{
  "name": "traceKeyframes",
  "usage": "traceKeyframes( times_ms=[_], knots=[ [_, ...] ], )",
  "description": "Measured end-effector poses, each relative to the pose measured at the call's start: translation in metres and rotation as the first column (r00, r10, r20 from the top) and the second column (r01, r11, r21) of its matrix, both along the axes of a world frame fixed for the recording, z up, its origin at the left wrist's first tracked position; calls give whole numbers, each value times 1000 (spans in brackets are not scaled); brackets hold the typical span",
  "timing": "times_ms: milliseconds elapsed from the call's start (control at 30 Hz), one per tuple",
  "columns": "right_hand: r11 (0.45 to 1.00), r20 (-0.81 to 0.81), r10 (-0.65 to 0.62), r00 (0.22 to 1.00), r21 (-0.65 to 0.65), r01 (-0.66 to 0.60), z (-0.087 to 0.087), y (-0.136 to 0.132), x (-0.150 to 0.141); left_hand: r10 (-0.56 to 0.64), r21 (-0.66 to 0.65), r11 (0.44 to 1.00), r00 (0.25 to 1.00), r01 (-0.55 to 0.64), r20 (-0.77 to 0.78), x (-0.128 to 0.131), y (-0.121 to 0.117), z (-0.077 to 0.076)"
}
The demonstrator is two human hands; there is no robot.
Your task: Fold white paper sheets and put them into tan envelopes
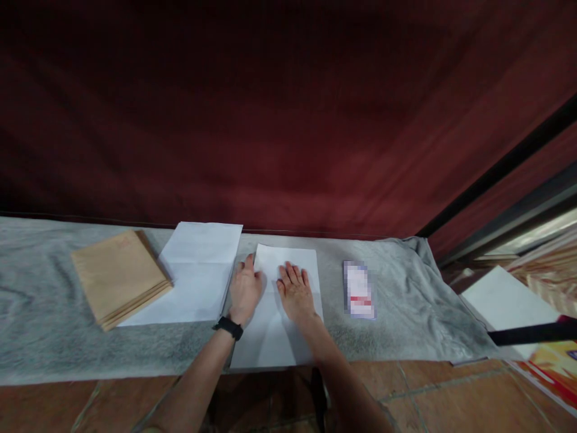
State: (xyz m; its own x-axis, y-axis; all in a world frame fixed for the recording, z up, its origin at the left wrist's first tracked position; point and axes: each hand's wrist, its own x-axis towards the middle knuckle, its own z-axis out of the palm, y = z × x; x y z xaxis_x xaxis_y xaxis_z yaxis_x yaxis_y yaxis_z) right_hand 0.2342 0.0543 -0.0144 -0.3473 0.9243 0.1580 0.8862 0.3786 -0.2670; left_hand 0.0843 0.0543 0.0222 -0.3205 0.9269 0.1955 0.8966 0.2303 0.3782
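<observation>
A white sheet of paper (265, 337) with a faint crosswise crease lies in front of me on the grey cloth. My right hand (296, 294) rests flat on its upper half, fingers spread. My left hand (244, 291), with a black band on the wrist, is at the sheet's left edge. Its thumb and a finger stand apart, and the other fingers are partly hidden. Just left of it is a stack of white paper (198, 276), also creased across. Brown paper envelopes (119, 270) are piled over that stack's left side.
A blurred white packet with a red stripe (359, 291) lies right of the sheet. Grey cloth (406, 300) covers the narrow table, wrinkled at its right end. A dark red curtain (288, 120) hangs behind. At far right are a dark pole (500, 168) and a white board (509, 304).
</observation>
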Motion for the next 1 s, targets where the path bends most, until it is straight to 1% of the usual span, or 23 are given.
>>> traceKeyframes(
  times_ms=[67,133,200,267,333,400,600,733,900,1000],
  knots=[
    [1000,1,-6,1000,-13,6,2,0,-1,-59,105,992,996,67,-73,9,-1,-3],
    [1000,9,-5,1000,-26,5,4,-1,-1,-186,166,966,978,200,-98,20,0,-11],
    [999,24,7,1000,-34,-6,5,-2,-1,-321,150,930,941,335,-109,30,1,-22],
    [1000,40,14,999,-27,-13,5,-2,-1,-382,90,914,915,395,-133,37,0,-32],
    [1000,52,-1,999,-8,1,3,-2,0,-393,35,915,906,402,-157,39,-2,-39],
    [999,54,-43,998,16,42,0,0,3,-387,9,919,904,395,-179,37,-3,-42],
    [975,17,-201,979,103,198,-10,10,25,-358,-13,931,904,365,-235,31,-6,-42],
    [959,6,-255,967,131,252,-14,11,40,-330,-34,943,913,332,-242,24,-4,-43],
    [939,-25,-308,951,155,308,-14,5,51,-302,-35,952,919,303,-255,14,-4,-38],
    [931,-61,-332,941,139,337,-7,-3,46,-238,16,968,936,251,-258,20,-11,-32]
  ],
)
